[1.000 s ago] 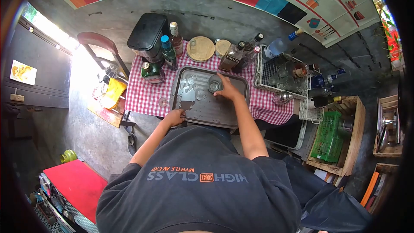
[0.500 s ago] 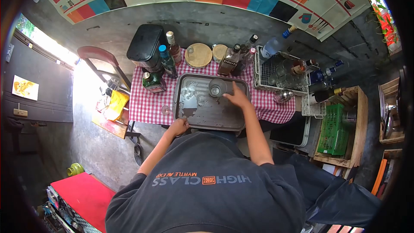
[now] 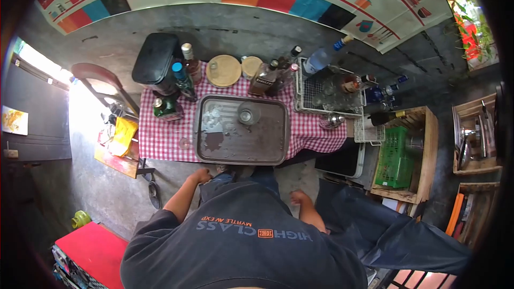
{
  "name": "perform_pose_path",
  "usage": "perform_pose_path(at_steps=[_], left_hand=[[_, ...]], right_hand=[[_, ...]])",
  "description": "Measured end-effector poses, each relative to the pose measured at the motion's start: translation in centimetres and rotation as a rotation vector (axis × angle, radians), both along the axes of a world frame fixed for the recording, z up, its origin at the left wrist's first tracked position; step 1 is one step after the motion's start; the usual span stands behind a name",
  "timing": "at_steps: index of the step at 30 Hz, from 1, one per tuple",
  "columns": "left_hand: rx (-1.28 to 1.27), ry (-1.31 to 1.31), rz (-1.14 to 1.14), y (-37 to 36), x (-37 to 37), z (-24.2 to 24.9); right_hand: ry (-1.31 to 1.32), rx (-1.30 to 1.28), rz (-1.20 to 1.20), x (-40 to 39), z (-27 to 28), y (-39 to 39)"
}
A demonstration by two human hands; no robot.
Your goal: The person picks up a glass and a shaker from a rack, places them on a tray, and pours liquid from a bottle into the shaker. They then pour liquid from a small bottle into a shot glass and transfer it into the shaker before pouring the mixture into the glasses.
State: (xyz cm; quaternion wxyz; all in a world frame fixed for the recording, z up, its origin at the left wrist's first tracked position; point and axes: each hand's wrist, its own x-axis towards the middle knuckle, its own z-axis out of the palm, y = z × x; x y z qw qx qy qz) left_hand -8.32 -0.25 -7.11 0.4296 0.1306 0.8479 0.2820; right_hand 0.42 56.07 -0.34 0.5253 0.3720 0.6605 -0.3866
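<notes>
My left hand (image 3: 202,175) hangs just below the table's front edge, fingers curled in and nothing seen in them. Lower down and to the right, my right hand (image 3: 298,197) is beside my body, loosely closed and holding nothing visible. Both are apart from the dark serving tray (image 3: 257,152), which lies on the checked tablecloth (image 3: 160,147). On the tray's upper middle stands a clear drinking glass (image 3: 249,113). Water droplets and wet patches cover the tray's left half. A small clear glass (image 3: 184,143) is left of the tray.
Several bottles, including a brown liquor bottle (image 3: 263,79) and a green bottle (image 3: 167,108), line the table's back and left. A white wire rack (image 3: 326,111) with bottles and glasses is at right. A wooden crate (image 3: 425,155) holds a green basket (image 3: 392,160). A chair (image 3: 99,75) stands left.
My right hand has let go of the glass and drawn back to my side. My left hand has left the tray's front edge. The glass stays on the tray; the view has shifted.
</notes>
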Motion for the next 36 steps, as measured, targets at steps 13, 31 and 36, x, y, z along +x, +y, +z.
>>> perform_pose_path(at_steps=[13,31,36], left_hand=[[-0.028,-0.485,0.802,4.3,-1.4,-0.9],[0.005,-0.051,1.002,22.4,-0.5,6.0],[-0.267,-0.035,0.842,30.6,-3.6,15.0]], right_hand=[[-0.228,-0.054,0.022,-6.2,7.4,-5.9],[0.3,-0.101,1.057,-24.5,7.6,14.3],[0.617,-0.08,0.531,-26.1,9.3,20.5]])
